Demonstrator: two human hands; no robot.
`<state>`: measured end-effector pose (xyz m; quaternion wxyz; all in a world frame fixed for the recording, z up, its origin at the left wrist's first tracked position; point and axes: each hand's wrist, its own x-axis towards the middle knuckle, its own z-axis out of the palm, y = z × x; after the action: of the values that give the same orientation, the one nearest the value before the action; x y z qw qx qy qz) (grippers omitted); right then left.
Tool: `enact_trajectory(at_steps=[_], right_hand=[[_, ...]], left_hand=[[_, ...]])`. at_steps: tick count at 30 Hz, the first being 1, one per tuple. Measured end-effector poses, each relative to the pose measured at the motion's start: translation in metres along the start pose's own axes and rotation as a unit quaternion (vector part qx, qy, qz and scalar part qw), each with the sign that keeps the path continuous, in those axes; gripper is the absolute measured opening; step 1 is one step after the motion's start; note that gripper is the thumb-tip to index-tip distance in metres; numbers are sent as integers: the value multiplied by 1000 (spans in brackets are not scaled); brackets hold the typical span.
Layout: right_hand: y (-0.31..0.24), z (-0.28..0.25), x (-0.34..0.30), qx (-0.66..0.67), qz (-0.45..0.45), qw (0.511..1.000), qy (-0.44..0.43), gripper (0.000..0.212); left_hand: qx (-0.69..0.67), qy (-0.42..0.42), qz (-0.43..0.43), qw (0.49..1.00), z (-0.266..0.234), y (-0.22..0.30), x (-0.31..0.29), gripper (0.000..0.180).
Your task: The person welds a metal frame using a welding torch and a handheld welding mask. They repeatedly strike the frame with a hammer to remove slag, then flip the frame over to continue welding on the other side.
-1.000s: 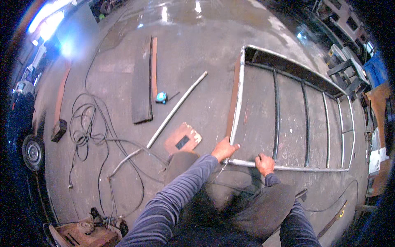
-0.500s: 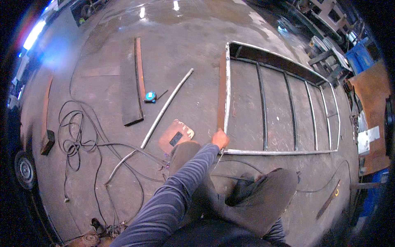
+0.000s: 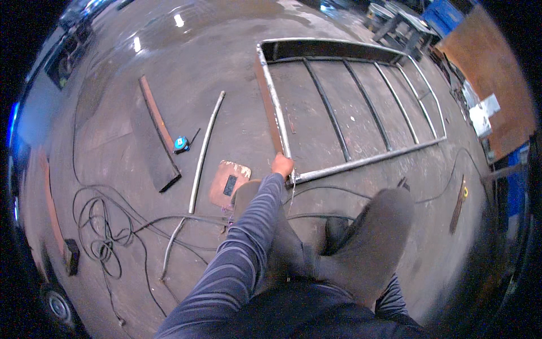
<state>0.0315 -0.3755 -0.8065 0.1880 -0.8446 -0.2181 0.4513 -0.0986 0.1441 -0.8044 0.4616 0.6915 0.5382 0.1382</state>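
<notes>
My left hand (image 3: 283, 165) is closed around the near left corner of a metal frame (image 3: 361, 161). This frame lies on the floor, rectangular and silvery along its edges, with several thin crossbars and a deeper dark panel at its far side. A thin pale strand (image 3: 293, 192) hangs from the corner beside my fingers. My right hand is out of sight; only the right sleeve (image 3: 391, 299) shows, beside my bent leg. Left of my left hand lies a reddish welding mask (image 3: 228, 185) with a dark window, partly covered by my knee.
A long pipe (image 3: 204, 147), a blue tape measure (image 3: 180, 144) and a dark metal beam (image 3: 159, 133) lie to the left. Coiled cables (image 3: 104, 237) spread over the floor there, some running under my legs. At right stands a rusty sheet (image 3: 491, 73).
The view has turned, so the frame and floor objects appear rotated and shifted left. My left hand keeps its hold on the frame's corner.
</notes>
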Motion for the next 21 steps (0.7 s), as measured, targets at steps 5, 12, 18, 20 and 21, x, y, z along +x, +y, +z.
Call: enact_trajectory(at_steps=[5,12,18,20,21], right_hand=[[22,22,-28,32,6,999,30,27],[31,8,-47,59,-33,995,72,28],[23,-8,-78,-173,-271,923,213,31],[13,-9,-57,-326,-195,922,77,31],[30,-9,-65,-326,-93,941,19,30]], left_hand=[[33,-57,22,998,-10,-5,2,41],[25,-70,-9,997,-9,1,3,49],[103,-41,99,989,9,-8,18,44],[262,-100,166,945,-18,-76,69,37],[156,-108,98,977,2,-46,45,35]])
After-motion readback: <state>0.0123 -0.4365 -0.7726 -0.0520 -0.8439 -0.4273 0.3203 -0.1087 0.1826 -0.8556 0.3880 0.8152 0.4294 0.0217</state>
